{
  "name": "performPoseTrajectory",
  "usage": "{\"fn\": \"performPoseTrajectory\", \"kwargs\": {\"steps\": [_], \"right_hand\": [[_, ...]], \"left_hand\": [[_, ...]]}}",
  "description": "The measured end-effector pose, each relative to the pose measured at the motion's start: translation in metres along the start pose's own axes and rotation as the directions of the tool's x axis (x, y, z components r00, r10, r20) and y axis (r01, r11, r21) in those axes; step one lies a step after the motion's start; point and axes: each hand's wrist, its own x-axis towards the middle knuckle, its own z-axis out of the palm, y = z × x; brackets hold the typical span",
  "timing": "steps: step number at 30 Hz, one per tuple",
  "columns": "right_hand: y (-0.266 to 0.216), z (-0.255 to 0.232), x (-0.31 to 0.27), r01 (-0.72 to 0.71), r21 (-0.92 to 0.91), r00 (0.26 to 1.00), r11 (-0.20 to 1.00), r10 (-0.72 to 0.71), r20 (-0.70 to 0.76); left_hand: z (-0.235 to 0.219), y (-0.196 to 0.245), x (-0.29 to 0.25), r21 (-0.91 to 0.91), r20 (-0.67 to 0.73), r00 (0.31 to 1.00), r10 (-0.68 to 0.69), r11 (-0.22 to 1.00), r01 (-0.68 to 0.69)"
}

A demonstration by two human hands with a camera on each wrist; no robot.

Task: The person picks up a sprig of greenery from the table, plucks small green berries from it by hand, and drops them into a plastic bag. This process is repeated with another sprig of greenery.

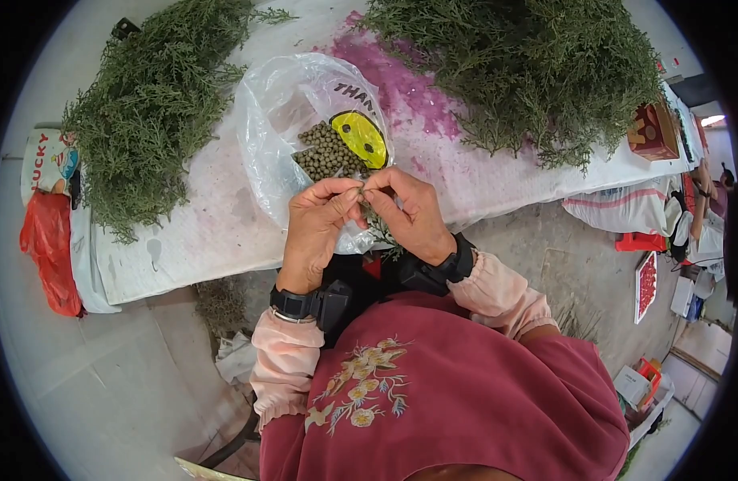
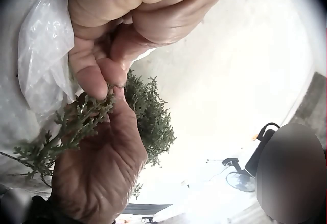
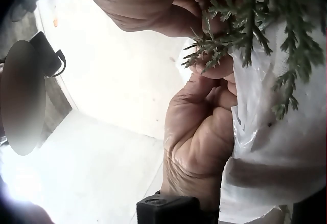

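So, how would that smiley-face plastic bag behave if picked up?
The plastic bag would probably flop, since its thin film is crumpled. The small round berries inside would likely roll together, and might spill, as the bag gapes open.

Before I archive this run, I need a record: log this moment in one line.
Left hand: pinches green sprig | Right hand: pinches same sprig | Plastic bag: on table, small brownish balls inside

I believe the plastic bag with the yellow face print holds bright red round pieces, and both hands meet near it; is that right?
Not quite: the round pieces in the plastic bag are olive-brown, not bright red, as the head view shows. Otherwise yes: yellow face print, left hand and right hand meeting nearby.
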Motion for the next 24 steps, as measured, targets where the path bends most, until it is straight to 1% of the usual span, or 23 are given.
{"fn": "performPoseTrajectory", "kwargs": {"steps": [7,11,15,18,23,24], "right_hand": [[0.000,0.001,0.000,0.007,-0.014,1.000,1.000,-0.007,-0.011],[0.003,0.001,-0.001,-0.033,0.011,0.999,0.999,0.033,-0.015],[0.004,-0.005,0.001,-0.064,0.055,0.998,0.996,0.063,0.025],[0.003,-0.010,0.002,-0.106,0.116,0.992,0.988,0.096,0.086],[0.004,-0.009,0.002,-0.102,0.106,0.992,0.989,0.093,0.089],[0.002,-0.008,0.002,-0.091,0.063,0.993,0.994,0.086,0.083]], "left_hand": [[-0.001,0.000,0.001,0.014,0.010,1.000,-0.004,1.000,0.004],[0.000,0.001,0.000,0.005,0.001,1.000,0.003,1.000,-0.003],[0.003,0.000,-0.001,-0.007,-0.021,1.000,0.015,1.000,-0.015],[0.003,-0.001,-0.002,-0.013,-0.025,0.999,0.020,1.000,-0.020],[0.002,-0.001,-0.001,-0.016,-0.019,1.000,0.019,1.000,-0.020],[0.002,-0.001,-0.001,-0.017,-0.019,1.000,0.017,1.000,-0.017]]}}
